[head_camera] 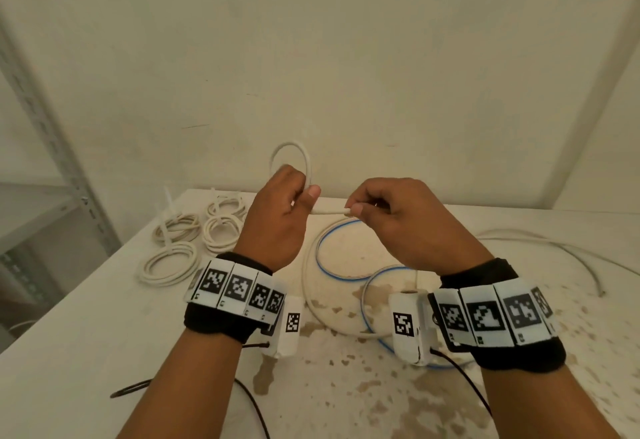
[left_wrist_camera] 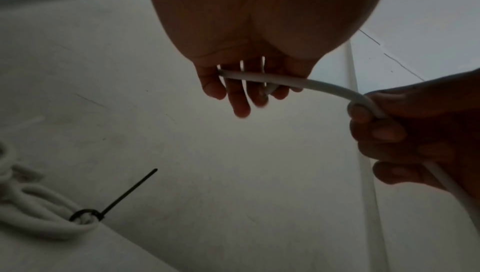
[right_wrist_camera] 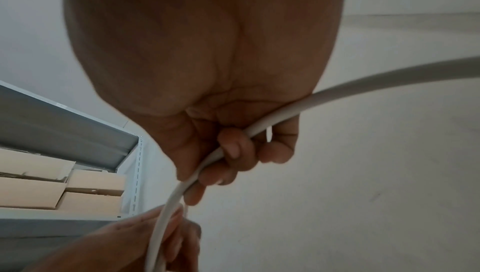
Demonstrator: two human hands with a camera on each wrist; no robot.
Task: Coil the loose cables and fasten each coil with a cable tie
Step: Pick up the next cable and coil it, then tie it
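Observation:
A white cable point(head_camera: 330, 211) spans between my two raised hands above the white table point(head_camera: 104, 317). My left hand point(head_camera: 304, 199) grips it, and one loop point(head_camera: 306, 161) of it stands up above the fist. My right hand point(head_camera: 356, 208) pinches the same cable a short way to the right. The rest of this cable, with a blue stripe, lies in wide loops point(head_camera: 322, 248) on the table under my hands. In the left wrist view the cable point(left_wrist_camera: 285, 82) crosses my left fingers point(left_wrist_camera: 236, 100). In the right wrist view the cable point(right_wrist_camera: 363, 83) passes through my curled right fingers point(right_wrist_camera: 233, 149).
Several finished white coils point(head_camera: 169, 263) fastened with ties lie at the table's back left. One coil with a black tie point(left_wrist_camera: 88, 215) shows in the left wrist view. Another loose white cable point(head_camera: 554, 248) trails at the right. A metal shelf point(right_wrist_camera: 64, 124) with cardboard boxes stands left.

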